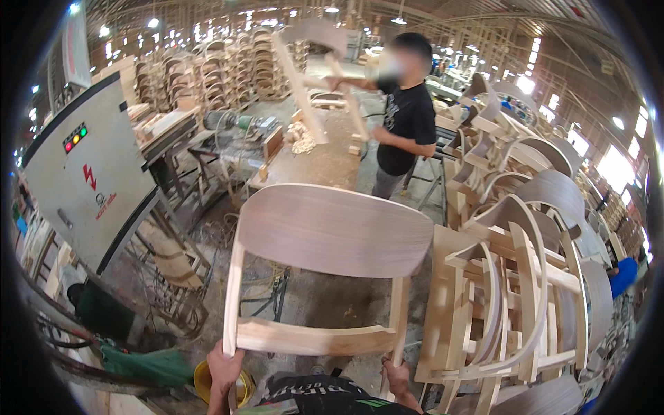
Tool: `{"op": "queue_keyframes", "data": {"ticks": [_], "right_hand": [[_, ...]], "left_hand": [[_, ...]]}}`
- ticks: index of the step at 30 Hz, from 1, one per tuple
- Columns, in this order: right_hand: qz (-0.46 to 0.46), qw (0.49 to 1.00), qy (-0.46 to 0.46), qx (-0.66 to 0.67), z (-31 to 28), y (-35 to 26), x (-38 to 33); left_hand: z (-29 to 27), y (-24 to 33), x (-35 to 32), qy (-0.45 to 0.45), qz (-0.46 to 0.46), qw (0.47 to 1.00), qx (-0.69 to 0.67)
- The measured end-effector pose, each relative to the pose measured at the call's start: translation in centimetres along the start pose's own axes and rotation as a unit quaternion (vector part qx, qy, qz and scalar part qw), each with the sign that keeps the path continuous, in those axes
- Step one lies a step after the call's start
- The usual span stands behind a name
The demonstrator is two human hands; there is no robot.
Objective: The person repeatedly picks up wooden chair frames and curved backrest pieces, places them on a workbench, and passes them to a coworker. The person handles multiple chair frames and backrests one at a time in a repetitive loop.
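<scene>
In front of me I hold up a wooden chair back frame (337, 230). Its curved backrest panel is grey-brown, joined to pale legs and a pale cross rail (315, 338). My left hand (225, 368) is closed round the left leg, just below the rail. On the other side my right hand (397, 377) grips the right leg, also under the rail. Across the workbench a person in a black T-shirt (404, 124) holds a similar chair frame (315, 38), which is tilted and blurred.
Similar chair frames (512, 297) are piled close on my right. A workbench (311, 166) with a motor (223, 120) and wood pieces lies ahead. To the left stands a grey electrical cabinet (93, 173); a yellow bucket (203, 382) sits by my left hand. Hoses lie on the floor.
</scene>
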State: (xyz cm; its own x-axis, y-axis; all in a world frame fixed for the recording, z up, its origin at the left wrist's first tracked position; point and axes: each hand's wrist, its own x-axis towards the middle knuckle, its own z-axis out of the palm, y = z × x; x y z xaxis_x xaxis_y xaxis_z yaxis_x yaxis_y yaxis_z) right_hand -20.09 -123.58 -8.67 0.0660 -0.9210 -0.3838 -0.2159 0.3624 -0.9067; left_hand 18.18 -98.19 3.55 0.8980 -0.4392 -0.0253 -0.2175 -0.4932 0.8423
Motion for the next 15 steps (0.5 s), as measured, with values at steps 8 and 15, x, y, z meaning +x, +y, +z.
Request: {"op": "queue_keyframes", "data": {"ticks": [8, 15], "right_hand": [[0.032, 0.995, -0.032, 0.084, 2.5, -4.9, 5.0], [-0.004, 0.991, -0.008, 0.131, 11.3, -17.1, 12.8]], "left_hand": [[1.0, 7.0, 10.2, -0.112, 0.05, 0.991, 0.045], [-0.2, 7.0, 17.2, -0.119, 0.042, 0.99, 0.054]]}}
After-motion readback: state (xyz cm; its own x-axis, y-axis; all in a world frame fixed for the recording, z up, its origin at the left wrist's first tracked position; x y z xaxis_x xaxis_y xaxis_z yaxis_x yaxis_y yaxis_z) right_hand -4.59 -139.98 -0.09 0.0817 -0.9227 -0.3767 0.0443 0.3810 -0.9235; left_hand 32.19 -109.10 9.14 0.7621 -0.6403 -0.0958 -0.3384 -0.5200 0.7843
